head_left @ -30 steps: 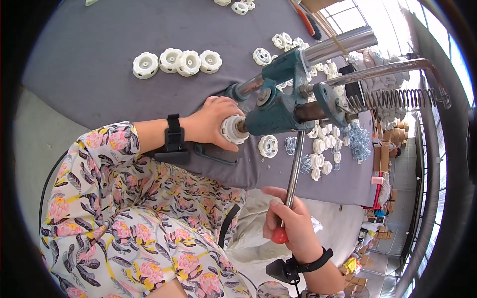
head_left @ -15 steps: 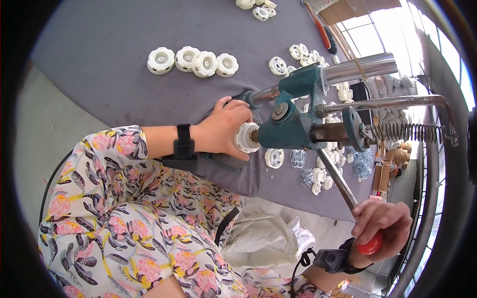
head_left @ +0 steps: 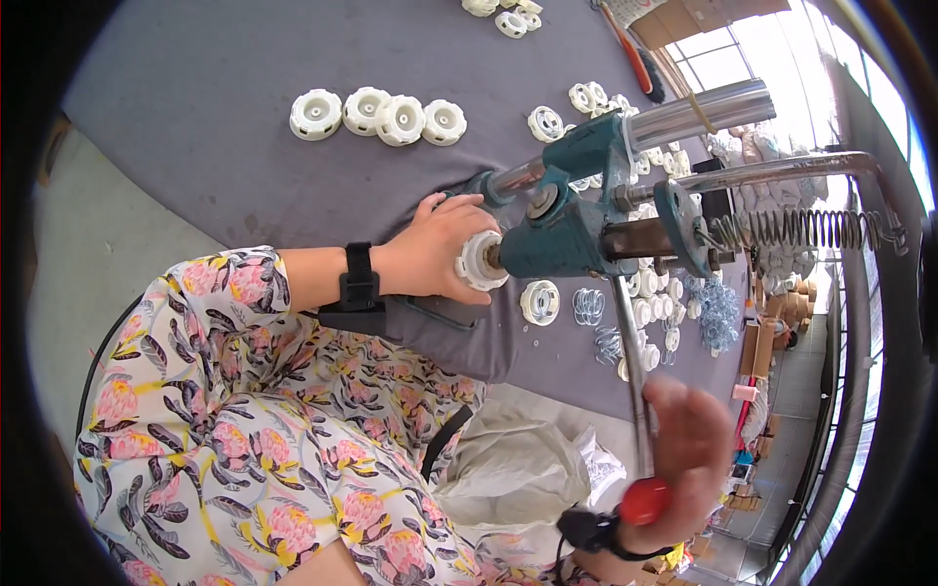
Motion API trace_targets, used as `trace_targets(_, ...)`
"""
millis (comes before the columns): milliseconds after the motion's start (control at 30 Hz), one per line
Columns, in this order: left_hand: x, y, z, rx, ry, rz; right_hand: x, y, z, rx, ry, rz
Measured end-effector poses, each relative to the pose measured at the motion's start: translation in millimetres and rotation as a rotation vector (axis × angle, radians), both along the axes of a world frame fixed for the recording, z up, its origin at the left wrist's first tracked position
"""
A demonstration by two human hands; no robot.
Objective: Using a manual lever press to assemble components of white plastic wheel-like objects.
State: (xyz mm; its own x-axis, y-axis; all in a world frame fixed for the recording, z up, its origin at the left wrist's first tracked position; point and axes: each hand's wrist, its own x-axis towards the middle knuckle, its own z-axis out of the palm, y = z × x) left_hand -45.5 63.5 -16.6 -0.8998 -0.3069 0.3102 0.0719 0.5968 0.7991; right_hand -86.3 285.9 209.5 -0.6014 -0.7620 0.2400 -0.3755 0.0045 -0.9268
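Observation:
My left hand (head_left: 440, 249) is closed round a white notched plastic cap (head_left: 481, 262), holding it on its side against the tip of the press ram. The teal hand press (head_left: 562, 234) stands right of this hand, its metal shaft meeting the middle of the cap. My right hand (head_left: 689, 459), smeared by motion, is curled loosely about the lower end of the press lever (head_left: 630, 342). The lever's red ball knob (head_left: 645, 501) lies against the palm. A long coil spring (head_left: 801, 230) stretches along the right of the press.
Several white caps (head_left: 401, 120) lie in a row on the grey cloth (head_left: 215, 117). Beyond the press are more white parts (head_left: 547, 124), wire rings (head_left: 587, 307) and a heap of blue-grey springs (head_left: 711, 313). A brush (head_left: 645, 73) lies at the far edge; a pale bag (head_left: 518, 469) is below.
My right hand has swung the lever left and down, its grip looser around the knob. The press head has tilted slightly. My left hand and the cap have barely shifted.

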Motion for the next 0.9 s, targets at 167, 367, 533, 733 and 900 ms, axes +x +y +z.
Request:
trace_targets(167,5,-1,-4,-0.008,-0.035,0.011,31,22,-66,0.659,-0.019,-0.099)
trace_targets(367,7,-16,5,0.054,-0.027,-0.155,32,22,-65,0.512,-0.605,-0.058)
trace_targets(533,3,-20,8,0.125,-0.050,-0.290,28,25,-53,0.470,-0.777,-0.071)
trace_targets(733,2,-14,11,-0.004,0.001,-0.159,25,11,-7,0.522,-0.829,-0.185)
trace_targets(900,2,-10,9,0.023,-0.014,-0.119,24,13,-16,0.555,-0.802,-0.154)
